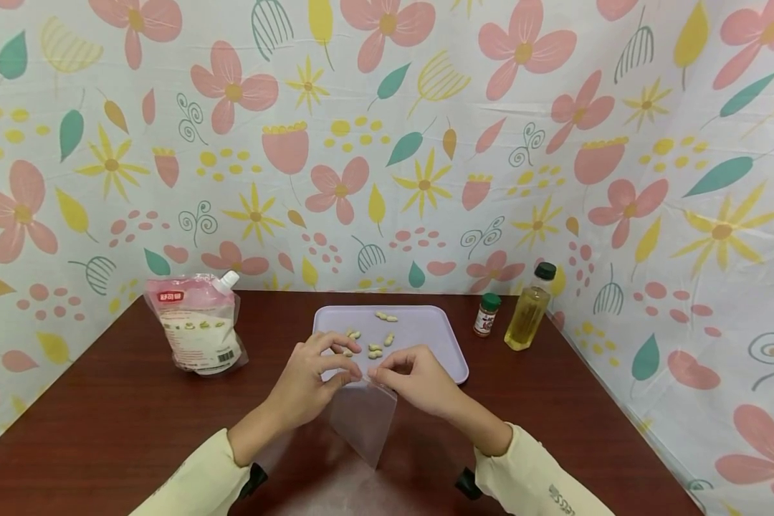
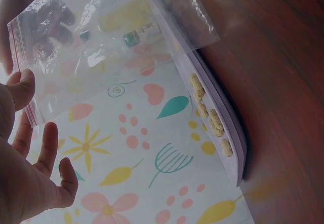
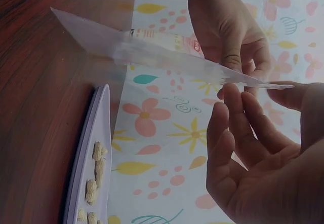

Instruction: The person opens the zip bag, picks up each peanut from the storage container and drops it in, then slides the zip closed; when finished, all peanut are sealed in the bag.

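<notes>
Bag [image 1: 364, 421] pinched by left hand [image 1: 305, 378] and right hand [image 1: 422, 380]; only left-wrist view shows red seal [image 2: 17, 57].

White floral-print sheet [image 1: 361, 143] hangs behind the table [image 1: 103, 430], lightly creased. Tabletop is dark reddish-brown with wood grain; soft glare near front.

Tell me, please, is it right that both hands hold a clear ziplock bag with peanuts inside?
Not quite: the head view shows the peanuts on the lilac tray, not inside; the left hand and right hand do hold the ziplock bag.
</notes>
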`<act>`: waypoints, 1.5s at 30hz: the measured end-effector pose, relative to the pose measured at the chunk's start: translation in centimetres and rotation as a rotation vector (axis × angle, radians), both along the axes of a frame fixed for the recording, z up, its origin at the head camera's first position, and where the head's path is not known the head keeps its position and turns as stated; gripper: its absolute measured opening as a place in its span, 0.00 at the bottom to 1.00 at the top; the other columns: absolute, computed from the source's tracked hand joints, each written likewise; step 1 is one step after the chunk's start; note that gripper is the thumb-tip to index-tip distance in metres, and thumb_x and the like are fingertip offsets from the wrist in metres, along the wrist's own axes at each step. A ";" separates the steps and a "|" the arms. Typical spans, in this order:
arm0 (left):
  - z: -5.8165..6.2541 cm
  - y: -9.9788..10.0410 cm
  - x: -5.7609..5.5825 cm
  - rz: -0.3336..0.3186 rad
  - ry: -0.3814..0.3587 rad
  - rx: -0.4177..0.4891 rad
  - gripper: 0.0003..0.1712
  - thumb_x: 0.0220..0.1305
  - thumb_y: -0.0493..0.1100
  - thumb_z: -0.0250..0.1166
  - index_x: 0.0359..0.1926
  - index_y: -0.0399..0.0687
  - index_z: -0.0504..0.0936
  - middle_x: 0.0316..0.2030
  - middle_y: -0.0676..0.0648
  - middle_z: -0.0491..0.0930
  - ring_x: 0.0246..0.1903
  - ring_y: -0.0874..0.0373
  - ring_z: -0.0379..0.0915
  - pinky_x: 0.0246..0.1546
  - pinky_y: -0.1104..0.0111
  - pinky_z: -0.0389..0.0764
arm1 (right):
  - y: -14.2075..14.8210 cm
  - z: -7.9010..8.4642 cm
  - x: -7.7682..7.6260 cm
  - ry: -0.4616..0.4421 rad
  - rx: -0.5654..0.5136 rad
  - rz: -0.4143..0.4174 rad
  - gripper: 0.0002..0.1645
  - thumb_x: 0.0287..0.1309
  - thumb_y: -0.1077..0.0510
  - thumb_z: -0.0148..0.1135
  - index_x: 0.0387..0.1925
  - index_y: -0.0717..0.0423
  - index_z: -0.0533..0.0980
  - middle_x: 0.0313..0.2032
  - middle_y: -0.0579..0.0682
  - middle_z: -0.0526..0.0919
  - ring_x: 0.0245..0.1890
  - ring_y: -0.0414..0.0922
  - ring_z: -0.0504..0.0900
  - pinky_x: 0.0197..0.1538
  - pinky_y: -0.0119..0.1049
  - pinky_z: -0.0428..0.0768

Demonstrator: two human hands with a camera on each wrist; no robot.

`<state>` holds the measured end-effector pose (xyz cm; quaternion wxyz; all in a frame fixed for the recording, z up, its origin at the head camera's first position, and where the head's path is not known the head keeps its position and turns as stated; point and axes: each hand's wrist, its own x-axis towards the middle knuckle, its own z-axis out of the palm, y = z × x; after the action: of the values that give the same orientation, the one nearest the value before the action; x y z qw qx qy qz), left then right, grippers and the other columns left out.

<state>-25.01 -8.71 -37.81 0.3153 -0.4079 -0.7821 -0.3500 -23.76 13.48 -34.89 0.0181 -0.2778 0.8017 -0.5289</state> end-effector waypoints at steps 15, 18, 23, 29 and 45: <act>0.1 0.1 0.0 -0.032 0.015 -0.006 0.12 0.48 0.39 0.78 0.28 0.62 0.86 0.49 0.58 0.78 0.46 0.57 0.72 0.39 0.53 0.66 | -0.2 0.0 -0.1 0.053 0.084 0.051 0.10 0.57 0.67 0.59 0.30 0.62 0.87 0.25 0.50 0.86 0.23 0.39 0.78 0.29 0.31 0.77; 0.0 0.2 -0.1 -0.040 0.015 -0.006 0.12 0.48 0.39 0.78 0.28 0.62 0.86 0.49 0.57 0.78 0.46 0.55 0.73 0.39 0.52 0.66 | -0.2 0.0 -0.1 0.064 0.109 0.056 0.09 0.57 0.66 0.61 0.31 0.60 0.87 0.26 0.48 0.86 0.23 0.37 0.77 0.28 0.30 0.74; -0.1 0.3 -0.1 -0.039 0.020 -0.003 0.11 0.48 0.39 0.77 0.29 0.62 0.86 0.49 0.55 0.79 0.46 0.50 0.72 0.40 0.50 0.66 | -0.4 -0.2 0.1 0.100 0.100 0.068 0.08 0.54 0.68 0.62 0.31 0.61 0.87 0.27 0.49 0.87 0.24 0.35 0.78 0.28 0.29 0.74; -0.2 0.4 -0.3 -0.035 0.049 0.016 0.12 0.46 0.38 0.78 0.28 0.61 0.87 0.47 0.53 0.78 0.44 0.53 0.67 0.42 0.54 0.66 | -0.6 -0.4 0.6 0.101 0.075 0.020 0.09 0.55 0.68 0.61 0.30 0.62 0.87 0.25 0.51 0.86 0.21 0.34 0.75 0.25 0.29 0.71; -0.2 0.5 0.0 0.033 0.124 -0.061 0.06 0.53 0.44 0.75 0.32 0.60 0.87 0.37 0.57 0.72 0.36 0.57 0.61 0.40 0.62 0.66 | -1.0 -0.6 1.0 0.139 0.052 -0.070 0.12 0.52 0.69 0.60 0.22 0.56 0.86 0.15 0.43 0.80 0.14 0.34 0.71 0.20 0.29 0.70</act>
<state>-25.00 -8.22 -37.99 0.3561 -0.4252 -0.7781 -0.2949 -22.72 12.46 -35.52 -0.0489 -0.2851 0.8238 -0.4875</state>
